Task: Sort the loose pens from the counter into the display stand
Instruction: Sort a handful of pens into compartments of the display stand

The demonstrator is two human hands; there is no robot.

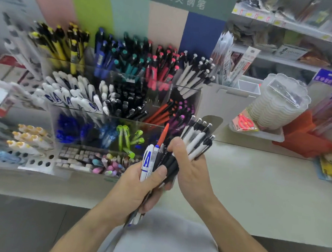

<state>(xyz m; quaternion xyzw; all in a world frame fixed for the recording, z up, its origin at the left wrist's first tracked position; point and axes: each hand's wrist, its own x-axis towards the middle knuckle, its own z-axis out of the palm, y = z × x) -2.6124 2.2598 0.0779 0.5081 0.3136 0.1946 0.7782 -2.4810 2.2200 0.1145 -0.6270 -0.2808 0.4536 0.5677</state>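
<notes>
My left hand (137, 186) grips a mixed bundle of pens (153, 160) upright: a white marker with a blue letter, a red-orange pen poking above the rest, and some dark ones. My right hand (189, 167) holds a fan of white-and-black pens (197, 140), pointing up and right. Both hands are close together above the counter's front edge. Just behind them stands the tiered clear display stand (110, 120), its compartments filled with pens sorted by colour. A compartment of matching white-and-black pens (194, 76) is at the stand's upper right.
Pale counter (255, 183) stretches to the right. A stack of clear scalloped containers (278, 106) sits on an orange tray at right. A white box (222, 98) stands beside the stand. Erasers (74, 158) fill the stand's lowest row. Shelves with goods are at the back right.
</notes>
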